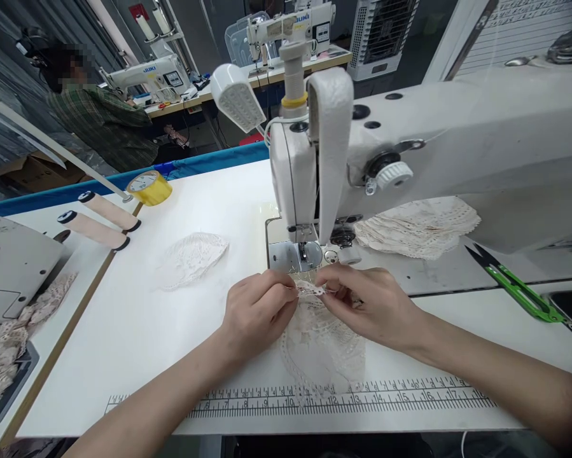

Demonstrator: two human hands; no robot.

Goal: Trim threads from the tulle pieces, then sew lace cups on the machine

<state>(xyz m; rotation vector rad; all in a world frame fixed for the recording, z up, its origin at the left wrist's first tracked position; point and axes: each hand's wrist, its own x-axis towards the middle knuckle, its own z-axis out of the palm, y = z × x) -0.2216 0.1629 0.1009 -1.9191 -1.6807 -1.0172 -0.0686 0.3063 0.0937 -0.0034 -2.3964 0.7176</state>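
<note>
A strip of white lace fabric [321, 350] hangs from both hands and spreads over the table's printed ruler. My left hand [261, 302] pinches its upper edge from the left, fingers curled. From the right, my right hand [362, 302] grips the same edge between thumb and fingers. A short stretch of scalloped trim shows between the two hands. Just beyond them is the needle area of a white sewing machine [292, 172], with its metal needle plate [280, 256]. Whether the lace touches the plate I cannot tell.
Another lace piece [195, 257] lies left on the white table. Stacked lace pieces [419, 226] sit under the machine arm, near green-handled scissors [519, 289]. Thread cones [95, 229] and yellow tape [149, 187] stand left. A person [99, 121] sits at another machine behind.
</note>
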